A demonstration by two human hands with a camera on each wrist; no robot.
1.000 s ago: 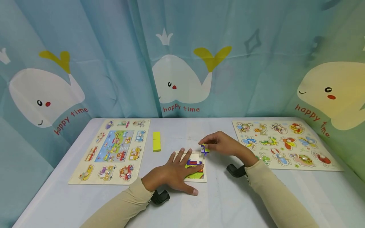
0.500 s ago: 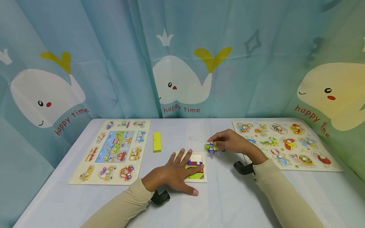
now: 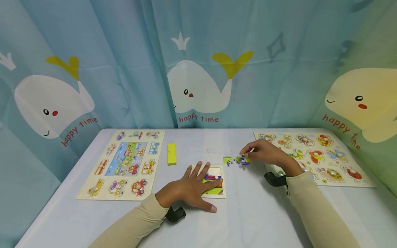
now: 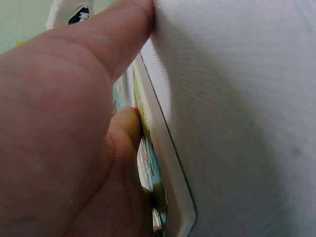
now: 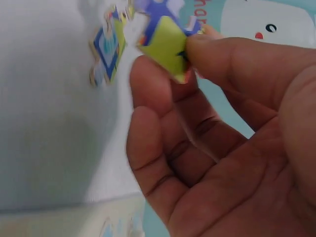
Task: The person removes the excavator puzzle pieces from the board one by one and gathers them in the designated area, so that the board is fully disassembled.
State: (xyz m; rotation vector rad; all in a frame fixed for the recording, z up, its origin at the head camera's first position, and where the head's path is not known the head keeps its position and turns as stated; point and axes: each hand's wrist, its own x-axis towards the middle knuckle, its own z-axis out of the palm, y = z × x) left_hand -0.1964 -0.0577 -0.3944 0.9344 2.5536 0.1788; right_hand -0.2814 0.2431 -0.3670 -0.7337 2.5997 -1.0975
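Observation:
My left hand (image 3: 190, 190) lies spread over a small wooden jigsaw board (image 3: 216, 169), covering its left part. The uncovered part shows a red, purple and green picture. In the left wrist view, fingers touch the picture beside the board's pale edge (image 4: 183, 200). Between thumb and fingertips, my right hand (image 3: 269, 153) pinches a purple and yellow-green jigsaw piece (image 5: 165, 47), right of the board. Two more loose jigsaw pieces are near it on the table: one (image 3: 227, 160) to the left, another (image 3: 237, 159) close beside the held piece.
A large vehicle peg puzzle (image 3: 90, 175) lies on the left. On the right is an insect peg puzzle (image 3: 347, 179), partly under my right arm. A yellow block (image 3: 172, 154) lies behind the jigsaw board. A whale-print curtain (image 3: 136, 86) hangs behind the table (image 3: 242, 213).
My right hand has moved right, away from the board, with a jigsaw piece in its fingers. A loose piece on the left has come into view. My left hand has stayed in place.

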